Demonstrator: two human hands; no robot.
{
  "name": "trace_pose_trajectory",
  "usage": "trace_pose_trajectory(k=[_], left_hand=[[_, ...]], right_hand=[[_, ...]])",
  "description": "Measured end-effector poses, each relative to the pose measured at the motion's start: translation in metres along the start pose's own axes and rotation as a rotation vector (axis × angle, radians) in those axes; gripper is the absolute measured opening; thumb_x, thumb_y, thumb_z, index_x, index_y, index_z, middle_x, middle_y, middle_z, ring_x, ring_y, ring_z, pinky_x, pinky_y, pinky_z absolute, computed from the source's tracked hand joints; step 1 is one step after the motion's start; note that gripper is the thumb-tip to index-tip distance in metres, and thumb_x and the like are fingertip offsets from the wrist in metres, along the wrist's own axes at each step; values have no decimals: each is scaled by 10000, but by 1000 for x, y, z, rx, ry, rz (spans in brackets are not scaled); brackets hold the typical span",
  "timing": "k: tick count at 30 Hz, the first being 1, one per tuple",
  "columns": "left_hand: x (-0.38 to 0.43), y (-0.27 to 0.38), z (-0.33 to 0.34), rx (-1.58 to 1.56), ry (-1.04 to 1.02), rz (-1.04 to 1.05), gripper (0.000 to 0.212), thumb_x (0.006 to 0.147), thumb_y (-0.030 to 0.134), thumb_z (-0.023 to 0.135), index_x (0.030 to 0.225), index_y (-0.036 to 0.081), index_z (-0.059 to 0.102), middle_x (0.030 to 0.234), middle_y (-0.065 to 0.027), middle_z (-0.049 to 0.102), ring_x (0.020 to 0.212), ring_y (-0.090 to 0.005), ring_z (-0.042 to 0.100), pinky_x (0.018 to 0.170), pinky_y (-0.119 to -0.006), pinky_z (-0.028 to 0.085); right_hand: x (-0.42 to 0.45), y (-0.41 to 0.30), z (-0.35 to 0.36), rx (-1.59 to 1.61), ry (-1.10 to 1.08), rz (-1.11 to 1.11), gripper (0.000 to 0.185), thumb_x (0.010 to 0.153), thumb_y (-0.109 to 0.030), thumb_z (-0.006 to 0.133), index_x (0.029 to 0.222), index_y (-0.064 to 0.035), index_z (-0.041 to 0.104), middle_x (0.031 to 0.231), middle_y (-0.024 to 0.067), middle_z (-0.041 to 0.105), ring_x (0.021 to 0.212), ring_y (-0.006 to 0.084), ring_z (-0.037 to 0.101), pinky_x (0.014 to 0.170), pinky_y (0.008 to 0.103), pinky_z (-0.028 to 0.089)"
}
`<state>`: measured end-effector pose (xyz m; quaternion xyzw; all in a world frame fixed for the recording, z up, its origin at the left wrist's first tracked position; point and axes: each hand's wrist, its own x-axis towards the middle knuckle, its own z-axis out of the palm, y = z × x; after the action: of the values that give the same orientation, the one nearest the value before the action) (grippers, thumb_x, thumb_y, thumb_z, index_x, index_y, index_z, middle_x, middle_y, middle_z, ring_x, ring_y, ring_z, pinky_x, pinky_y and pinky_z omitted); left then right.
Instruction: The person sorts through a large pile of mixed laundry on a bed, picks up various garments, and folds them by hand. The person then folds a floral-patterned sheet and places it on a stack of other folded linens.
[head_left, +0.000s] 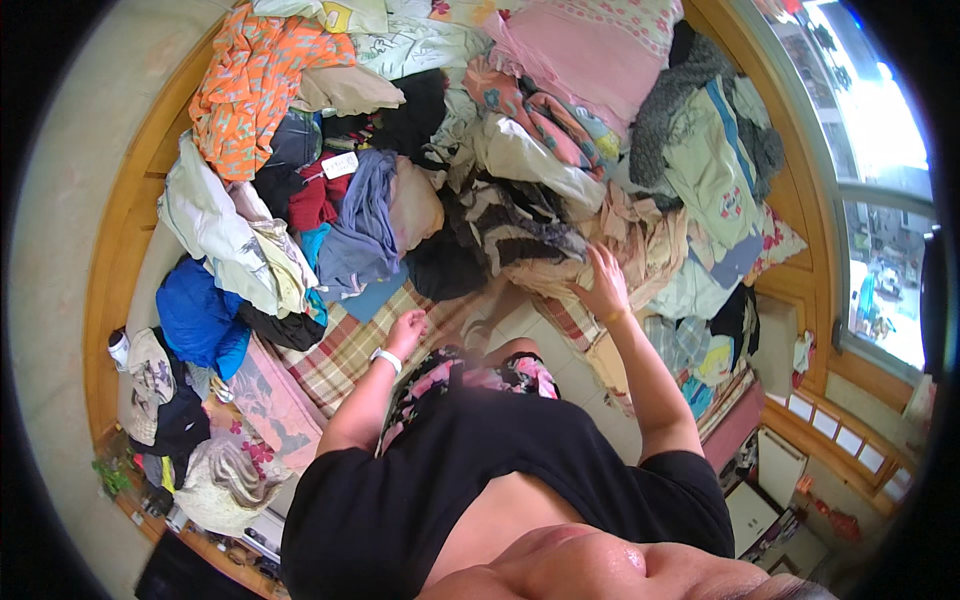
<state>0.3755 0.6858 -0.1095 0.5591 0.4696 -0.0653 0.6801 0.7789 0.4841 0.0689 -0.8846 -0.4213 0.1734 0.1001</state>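
Observation:
My left hand (407, 334), a white band on its wrist, hangs loosely curled above a plaid blanket (341, 360); nothing shows in it. Fingers spread, my right hand (604, 285) reaches over a crumpled peach garment (637, 232); whether it touches the cloth is unclear. Just beyond its fingertips lies a black, grey and white patterned garment (517, 225). A black cloth (448, 266) and a blue-grey garment (360, 225) lie in the heap ahead of my left hand. Near them, a white tag (341, 165) bearing writing rests by red cloth (319, 199).
Around me clothes are heaped high, among them an orange patterned garment (251, 82), a pink cloth (577, 64) and a blue garment (195, 311). Tiled floor (525, 326) shows between the piles. A window (885, 225) is at right, a potted plant (111, 476) at lower left.

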Motion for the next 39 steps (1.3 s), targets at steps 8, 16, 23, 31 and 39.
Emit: trace_pose_trajectory(k=[8,16,23,31,39], left_hand=[[-28,-8,-5,-177,121,-192,284,968,97,564,1224,-24,586,1001,-105,696,856,-157,675,763,-275,543],[32,22,20,-323,217,-145,285,960,131,604,1206,-12,607,1023,-109,697,933,-165,675,804,-286,542],[194,152,64,170,373,259,243,929,203,639,1106,38,661,943,-180,714,880,-324,700,777,-366,535],[415,202,126,77,633,74,685,886,408,695,1308,-104,523,1200,-277,643,1074,-394,645,919,-422,493],[366,223,144,55,307,275,459,948,346,604,1084,-91,640,997,-308,671,948,-442,639,833,-471,486]], right_hand=[[263,-65,40,-249,157,-96,1110,622,-419,874,1520,-134,289,1473,212,393,1352,395,400,1091,527,353],[318,17,48,-67,80,-221,568,722,-172,750,1243,-94,538,1054,189,650,1000,382,634,822,465,523],[287,163,11,222,173,74,447,734,-113,722,1154,-22,598,991,259,674,972,456,636,787,478,511],[325,222,26,278,139,178,347,792,-134,676,1127,-46,652,1022,235,696,997,412,664,825,432,514],[329,283,57,268,158,191,381,776,-108,701,1142,-7,662,1056,208,712,1012,357,685,847,401,524]])
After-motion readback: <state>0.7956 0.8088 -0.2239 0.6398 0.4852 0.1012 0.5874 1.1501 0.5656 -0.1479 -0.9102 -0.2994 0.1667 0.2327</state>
